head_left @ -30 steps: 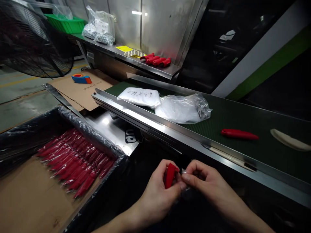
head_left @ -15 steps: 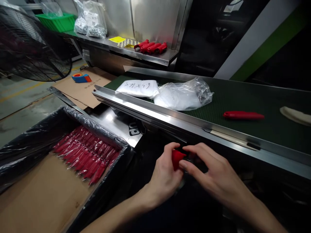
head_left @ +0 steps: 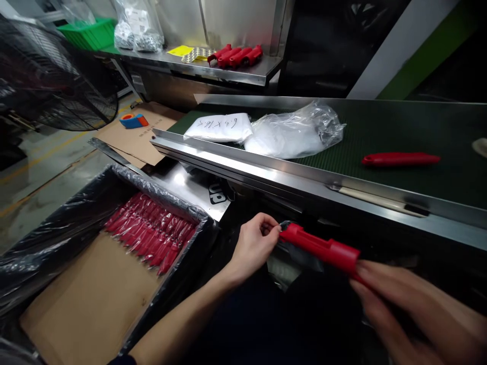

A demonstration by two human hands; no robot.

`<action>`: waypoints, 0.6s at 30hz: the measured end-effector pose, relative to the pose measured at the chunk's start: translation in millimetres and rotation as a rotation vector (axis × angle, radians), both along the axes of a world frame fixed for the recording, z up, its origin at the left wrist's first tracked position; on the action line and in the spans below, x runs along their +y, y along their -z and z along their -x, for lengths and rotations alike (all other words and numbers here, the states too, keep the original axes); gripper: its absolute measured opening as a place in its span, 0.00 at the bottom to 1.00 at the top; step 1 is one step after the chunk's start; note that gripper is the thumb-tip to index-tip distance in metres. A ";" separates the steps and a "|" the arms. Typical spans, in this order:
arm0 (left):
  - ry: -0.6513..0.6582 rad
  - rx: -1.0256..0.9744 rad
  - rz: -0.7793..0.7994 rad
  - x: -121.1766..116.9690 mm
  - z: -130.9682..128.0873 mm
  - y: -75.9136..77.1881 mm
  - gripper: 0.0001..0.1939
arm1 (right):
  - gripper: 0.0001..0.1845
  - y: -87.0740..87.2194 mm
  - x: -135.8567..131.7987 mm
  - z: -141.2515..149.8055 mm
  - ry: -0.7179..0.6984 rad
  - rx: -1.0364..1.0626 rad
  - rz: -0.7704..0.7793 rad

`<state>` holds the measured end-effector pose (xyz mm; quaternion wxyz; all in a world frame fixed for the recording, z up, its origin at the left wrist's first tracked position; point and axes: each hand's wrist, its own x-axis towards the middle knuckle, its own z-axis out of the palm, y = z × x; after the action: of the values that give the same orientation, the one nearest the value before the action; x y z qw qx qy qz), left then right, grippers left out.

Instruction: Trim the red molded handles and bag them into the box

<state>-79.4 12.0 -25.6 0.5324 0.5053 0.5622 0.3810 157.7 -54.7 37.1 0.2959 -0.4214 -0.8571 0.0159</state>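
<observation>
My right hand (head_left: pixel 411 304) grips one long red plastic handle (head_left: pixel 321 248) by its end while my left hand (head_left: pixel 253 246) pinches a thin clear sleeve at its tip. One bagged row fills the lined carton (head_left: pixel 91 284); another handle (head_left: pixel 399 159) waits on the green belt (head_left: pixel 380 126).

The hands have drawn apart — the right hand (head_left: pixel 411 309) now grips the red handle (head_left: pixel 321 248).
</observation>
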 end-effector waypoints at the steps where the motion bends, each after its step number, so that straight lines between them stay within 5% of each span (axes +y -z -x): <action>1: -0.002 -0.014 0.003 -0.4 -0.5 0.0 0.05 | 0.20 6.0 -3.1 -2.6 -0.048 -0.054 -0.047; 7: 0.036 -0.085 -0.012 -10.2 -4.1 -4.9 0.08 | 0.19 14.0 -8.9 16.2 0.007 -0.155 -0.131; 14: 0.045 -0.069 -0.095 -15.5 -2.6 -5.3 0.06 | 0.18 15.3 -5.8 23.0 -0.229 -0.170 -0.099; 18: 0.049 -0.039 -0.200 -24.3 -3.7 -2.3 0.06 | 0.15 26.9 -6.4 28.6 -0.108 -0.104 -0.119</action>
<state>-75.7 -12.3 -23.2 0.4994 0.5621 0.4981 0.4320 129.1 -61.1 10.2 0.2741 -0.3564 -0.8923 -0.0411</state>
